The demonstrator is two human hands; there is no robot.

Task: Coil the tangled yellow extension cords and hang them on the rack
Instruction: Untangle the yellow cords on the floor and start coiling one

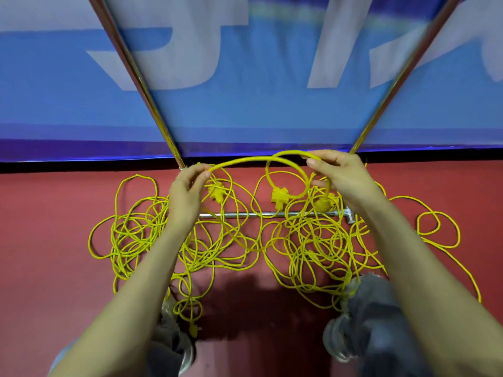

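Gripping one yellow cord (245, 160) raised above the red floor (54, 213): left hand (187, 189) pinches its run, right hand (343, 175) holds a single loop, plug (280, 198) hanging. Tangled cords (307, 240) lie heaped below, across the rack base bar (245, 214).

One yellow cord (245, 160) arches between my left hand (187, 186) and right hand (341, 176), a single loop hanging under the right grip. The tangle (304, 236) sprawls below both grips, across the rack (239, 215) floor bar.
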